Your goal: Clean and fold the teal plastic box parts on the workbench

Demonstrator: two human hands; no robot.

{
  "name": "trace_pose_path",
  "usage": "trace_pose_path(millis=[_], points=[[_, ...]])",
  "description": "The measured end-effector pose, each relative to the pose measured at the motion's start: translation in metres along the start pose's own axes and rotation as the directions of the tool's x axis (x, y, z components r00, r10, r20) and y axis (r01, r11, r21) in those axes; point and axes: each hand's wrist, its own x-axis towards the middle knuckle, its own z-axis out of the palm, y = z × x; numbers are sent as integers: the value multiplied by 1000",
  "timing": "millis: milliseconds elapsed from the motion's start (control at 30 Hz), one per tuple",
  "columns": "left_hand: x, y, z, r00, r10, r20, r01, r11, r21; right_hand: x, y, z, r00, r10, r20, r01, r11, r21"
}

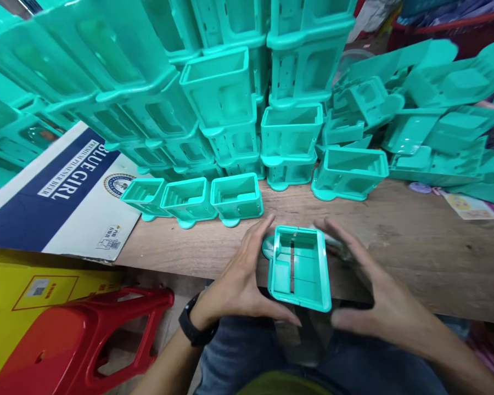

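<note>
A teal plastic housing (299, 267), an open rectangular shell, sits at the near edge of the wooden table (415, 241) with its hollow side up. My left hand (241, 282), with a black watch on the wrist, cups its left side, thumb under the near corner. My right hand (370, 291) is on its right side, blurred, fingers spread along the shell. A clear plastic piece (300, 334) shows below the housing, over my lap.
Stacks of identical teal housings (226, 93) fill the back of the table, with three single ones (189, 200) in a row and a loose pile (428, 115) at right. A Blue Girl carton (61, 192), yellow box (20, 296) and red stool (82, 340) are at left.
</note>
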Motion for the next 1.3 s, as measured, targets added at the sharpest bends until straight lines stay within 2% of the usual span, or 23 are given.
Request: trace_pose_path(millis=[33,100,167,300,433,567,767,1000,1300], points=[[6,-3,-1,999,21,49,-20,1000,-9,-5,3,1,999,-8,32,10,997,-75],[14,-7,0,995,30,91,-28,999,-25,-8,7,6,999,-32,24,36,979,-202],[17,-8,2,997,4,72,-3,1000,-27,-4,8,11,997,-83,5,82,964,-255],[13,-4,4,998,-55,29,56,998,-35,8,4,12,985,-167,39,171,940,-294],[9,-1,5,998,-56,-10,56,998,-11,14,0,7,962,-269,57,274,923,-271],[9,-2,7,998,-47,-45,48,999,25,16,3,6,958,-279,70,288,926,-243],[5,-3,9,997,36,-74,-33,999,41,17,10,8,955,-284,87,296,936,-192],[2,-6,10,997,4,-83,3,996,84,16,11,9,948,-302,99,315,935,-160],[4,-1,16,993,-51,-103,55,998,32,19,10,6,932,-334,140,354,921,-163]])
